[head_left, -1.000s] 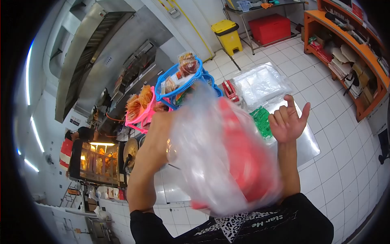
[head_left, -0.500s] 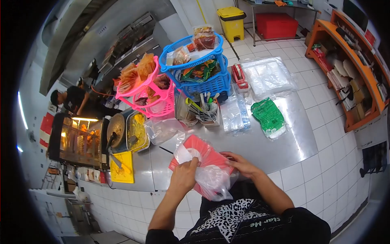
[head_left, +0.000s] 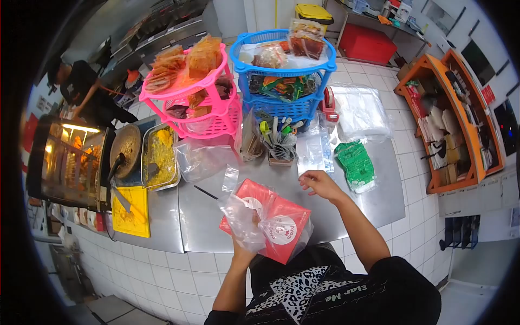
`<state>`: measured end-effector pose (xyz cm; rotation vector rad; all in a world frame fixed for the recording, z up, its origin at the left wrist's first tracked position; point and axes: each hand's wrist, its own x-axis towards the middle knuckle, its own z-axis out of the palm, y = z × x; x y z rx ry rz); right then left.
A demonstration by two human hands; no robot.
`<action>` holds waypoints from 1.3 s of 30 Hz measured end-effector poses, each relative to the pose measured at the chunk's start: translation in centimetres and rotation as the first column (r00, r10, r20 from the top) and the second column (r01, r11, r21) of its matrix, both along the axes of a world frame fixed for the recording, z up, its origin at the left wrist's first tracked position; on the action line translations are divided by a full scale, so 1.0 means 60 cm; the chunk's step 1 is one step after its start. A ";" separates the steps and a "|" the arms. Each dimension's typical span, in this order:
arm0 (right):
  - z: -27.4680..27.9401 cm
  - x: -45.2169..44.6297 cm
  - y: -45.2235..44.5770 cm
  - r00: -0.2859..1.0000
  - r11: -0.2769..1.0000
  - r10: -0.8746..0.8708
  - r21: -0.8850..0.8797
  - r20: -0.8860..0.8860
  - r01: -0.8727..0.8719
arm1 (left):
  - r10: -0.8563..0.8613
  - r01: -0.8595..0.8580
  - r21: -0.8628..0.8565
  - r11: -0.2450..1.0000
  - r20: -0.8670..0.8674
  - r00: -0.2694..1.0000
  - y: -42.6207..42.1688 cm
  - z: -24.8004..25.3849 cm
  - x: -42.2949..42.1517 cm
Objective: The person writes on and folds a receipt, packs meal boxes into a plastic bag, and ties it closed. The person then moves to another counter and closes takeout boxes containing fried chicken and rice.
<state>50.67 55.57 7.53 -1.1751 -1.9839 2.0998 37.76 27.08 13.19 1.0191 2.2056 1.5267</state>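
Note:
A red paper box [head_left: 250, 190] with white round labels sits inside a clear plastic bag [head_left: 242, 219] at the counter's front edge, close to my body. My left hand [head_left: 245, 246] is closed round the gathered top of the bag, its fingers partly covered by the loose plastic. Away from the bag, my right hand [head_left: 323, 187] hovers over the counter, holding nothing, with its fingers loosely bent and apart. Just beyond it lie a stack of small clear bags [head_left: 315, 151] and a green packet [head_left: 355, 165].
Pink [head_left: 187, 127] and blue [head_left: 281, 111] tiered baskets of packets stand at the back, with a cutlery holder [head_left: 280, 154] before them. At left are a tray of yellow food [head_left: 161, 176], a wok [head_left: 125, 146], a yellow board [head_left: 130, 219] and a heated cabinet [head_left: 73, 162]. Another person [head_left: 81, 89] works behind.
My right hand has let go of the bag's right side and moved up and away. My left hand still grips the plastic, and the box's labels now show. The head view has shifted.

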 end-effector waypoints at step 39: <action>0.117 -0.155 0.157 0.937 0.151 0.314 0.966 0.153 -0.209 | -0.252 0.302 -0.371 0.878 0.178 0.951 0.040 0.044 0.017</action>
